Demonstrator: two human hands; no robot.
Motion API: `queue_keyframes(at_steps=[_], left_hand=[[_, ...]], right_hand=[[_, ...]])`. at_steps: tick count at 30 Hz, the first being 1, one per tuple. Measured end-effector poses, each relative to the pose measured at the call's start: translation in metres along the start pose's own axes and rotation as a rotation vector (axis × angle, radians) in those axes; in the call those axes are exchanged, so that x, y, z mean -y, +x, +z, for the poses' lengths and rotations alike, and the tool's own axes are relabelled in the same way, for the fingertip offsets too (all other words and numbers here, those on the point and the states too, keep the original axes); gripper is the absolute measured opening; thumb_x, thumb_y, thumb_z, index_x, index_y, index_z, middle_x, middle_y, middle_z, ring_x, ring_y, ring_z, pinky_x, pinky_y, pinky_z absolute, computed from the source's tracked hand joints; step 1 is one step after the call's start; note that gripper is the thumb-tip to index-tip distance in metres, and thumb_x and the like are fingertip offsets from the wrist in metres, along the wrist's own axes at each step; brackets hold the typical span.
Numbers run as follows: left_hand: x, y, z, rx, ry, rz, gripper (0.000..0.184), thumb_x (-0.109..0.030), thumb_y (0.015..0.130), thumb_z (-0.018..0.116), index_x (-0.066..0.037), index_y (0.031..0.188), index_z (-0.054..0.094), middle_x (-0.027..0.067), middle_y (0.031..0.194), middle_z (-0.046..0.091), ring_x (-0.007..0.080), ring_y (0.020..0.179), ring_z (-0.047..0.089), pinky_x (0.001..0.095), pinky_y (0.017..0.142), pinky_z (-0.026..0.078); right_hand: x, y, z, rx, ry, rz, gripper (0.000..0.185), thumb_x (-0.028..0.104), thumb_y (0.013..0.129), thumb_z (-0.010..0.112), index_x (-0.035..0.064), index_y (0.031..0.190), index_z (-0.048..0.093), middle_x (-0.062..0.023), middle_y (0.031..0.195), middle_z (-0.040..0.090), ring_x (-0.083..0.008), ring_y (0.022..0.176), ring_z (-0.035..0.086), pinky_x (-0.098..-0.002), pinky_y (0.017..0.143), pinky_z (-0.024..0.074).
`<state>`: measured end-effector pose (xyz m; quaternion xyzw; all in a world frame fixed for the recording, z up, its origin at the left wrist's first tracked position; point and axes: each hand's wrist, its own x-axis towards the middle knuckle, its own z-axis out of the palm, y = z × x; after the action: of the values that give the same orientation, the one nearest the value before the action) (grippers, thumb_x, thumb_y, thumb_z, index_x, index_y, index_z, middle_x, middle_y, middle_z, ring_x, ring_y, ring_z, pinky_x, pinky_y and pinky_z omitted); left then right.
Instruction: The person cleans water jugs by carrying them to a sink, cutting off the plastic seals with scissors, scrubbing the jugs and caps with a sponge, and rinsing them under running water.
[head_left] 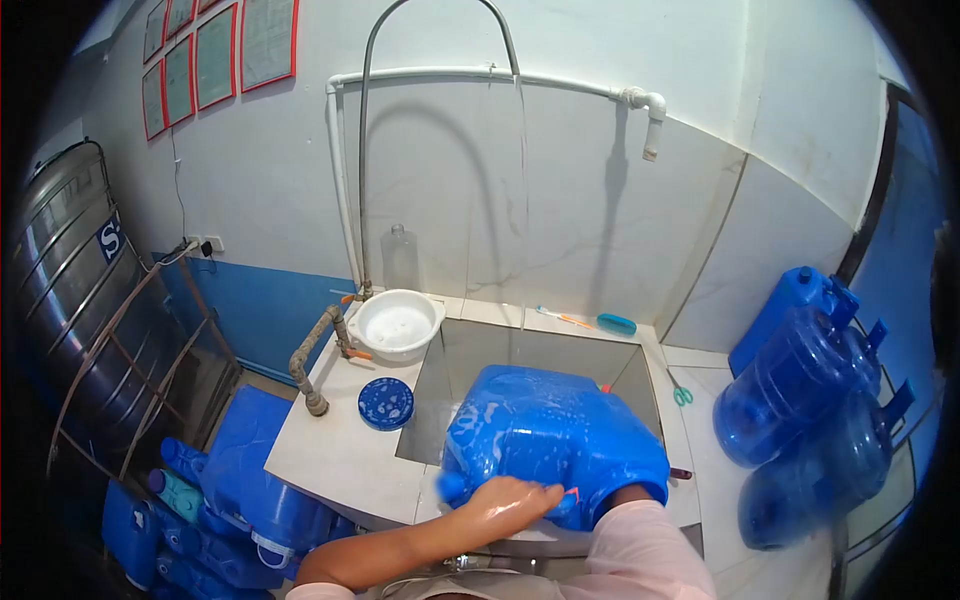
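Observation:
A large blue plastic water jug (545,415) lies on its side over the sink, wet and streaked with suds. My left hand (515,503) is closed at its near side, against the handle area; the fingertips are partly hidden, and a small pinkish-red bit shows by them. At the jug's right end, my right forearm (632,494) reaches into the wide opening, so my right hand is hidden inside. Behind the jug, a thin stream of water (524,200) falls from the tall curved faucet (510,45) into the tiled sink (430,400).
Left of the sink are a white basin (397,325) and a blue round lid (386,403). A toothbrush (565,318), blue brush (616,324) and green-handled scissors (681,393) lie around the rim. Large blue bottles (775,390) stand right; more blue containers (245,455) sit lower left.

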<state>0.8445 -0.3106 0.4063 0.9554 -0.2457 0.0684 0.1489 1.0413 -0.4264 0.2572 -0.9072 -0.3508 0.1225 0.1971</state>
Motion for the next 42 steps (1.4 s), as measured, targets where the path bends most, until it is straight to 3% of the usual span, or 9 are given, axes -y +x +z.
queue_keyframes(at_steps=[12,15,16,19,23,25,29,32,42], left_hand=[[0.044,0.063,0.039,0.075,0.096,-0.118,0.016,-0.009,0.074,0.053,-0.005,0.089,0.056,0.0165,0.069,0.063,0.0329,0.064,0.064,0.0442,0.053,0.050],[0.047,0.072,0.036,0.073,0.151,-0.116,0.016,-0.009,0.075,0.053,-0.004,0.090,0.056,0.0171,0.071,0.063,0.0333,0.065,0.064,0.0445,0.053,0.050],[0.045,0.072,0.036,0.092,0.151,-0.132,0.015,-0.008,0.075,0.054,-0.004,0.089,0.057,0.0166,0.072,0.064,0.0322,0.067,0.065,0.0429,0.055,0.051],[0.041,0.071,0.034,0.123,0.160,-0.128,0.014,-0.007,0.075,0.055,-0.003,0.087,0.058,0.0165,0.073,0.064,0.0314,0.068,0.065,0.0415,0.057,0.052],[0.031,0.063,0.039,0.104,0.176,-0.122,0.011,-0.008,0.076,0.052,-0.003,0.086,0.056,0.0183,0.073,0.064,0.0316,0.065,0.065,0.0414,0.052,0.051],[0.026,0.050,0.051,0.024,0.174,-0.105,0.008,-0.009,0.076,0.052,-0.004,0.082,0.053,0.0172,0.069,0.063,0.0312,0.060,0.064,0.0412,0.048,0.050],[0.014,0.018,0.068,-0.197,0.201,-0.034,0.006,-0.011,0.076,0.052,-0.007,0.075,0.048,0.0117,0.060,0.058,0.0269,0.049,0.061,0.0374,0.040,0.047],[0.007,0.004,0.078,-0.156,0.279,-0.038,0.006,-0.012,0.076,0.052,-0.010,0.073,0.047,0.0076,0.055,0.055,0.0230,0.046,0.059,0.0343,0.039,0.046],[0.016,0.005,0.072,-0.203,0.239,-0.025,0.006,-0.012,0.075,0.053,-0.010,0.074,0.048,0.0074,0.056,0.055,0.0219,0.046,0.059,0.0328,0.040,0.046]], right_hand=[[-0.060,-0.011,-0.047,0.303,-0.610,0.186,0.024,0.011,0.077,0.055,0.0104,0.097,0.067,-0.0137,0.116,0.058,-0.0296,0.097,0.060,-0.0400,0.078,0.0486],[-0.067,-0.028,-0.022,0.197,-0.700,0.196,0.024,0.011,0.077,0.055,0.0104,0.097,0.067,-0.0136,0.117,0.058,-0.0294,0.097,0.060,-0.0402,0.078,0.0486],[-0.075,-0.031,-0.024,-0.029,-0.856,0.036,0.022,0.016,0.079,0.054,0.0100,0.095,0.068,-0.0125,0.116,0.058,-0.0287,0.097,0.060,-0.0411,0.078,0.0483],[-0.034,-0.060,-0.061,0.081,-0.947,0.100,0.023,0.020,0.082,0.052,0.0130,0.097,0.068,-0.0113,0.110,0.062,-0.0250,0.105,0.057,-0.0371,0.082,0.0464],[-0.015,-0.093,-0.076,0.309,-0.528,0.203,0.016,0.016,0.076,0.058,0.0145,0.087,0.070,-0.0128,0.090,0.066,-0.0238,0.083,0.064,-0.0363,0.067,0.0488],[-0.019,-0.088,-0.079,0.417,-0.325,0.202,0.021,0.016,0.076,0.059,0.0120,0.095,0.067,-0.0130,0.092,0.066,-0.0226,0.078,0.064,-0.0356,0.067,0.0494],[-0.012,-0.078,-0.035,0.096,-0.033,0.150,0.023,0.016,0.076,0.059,0.0117,0.098,0.066,-0.0131,0.092,0.066,-0.0229,0.080,0.064,-0.0360,0.069,0.0489],[-0.005,-0.055,0.000,-0.204,0.218,0.138,0.025,0.015,0.076,0.059,0.0115,0.100,0.065,-0.0132,0.092,0.066,-0.0231,0.081,0.064,-0.0364,0.071,0.0486],[-0.035,-0.054,-0.014,-0.078,0.059,0.135,0.031,0.013,0.075,0.058,0.0108,0.106,0.061,-0.0135,0.094,0.066,-0.0238,0.085,0.063,-0.0374,0.075,0.0474]])
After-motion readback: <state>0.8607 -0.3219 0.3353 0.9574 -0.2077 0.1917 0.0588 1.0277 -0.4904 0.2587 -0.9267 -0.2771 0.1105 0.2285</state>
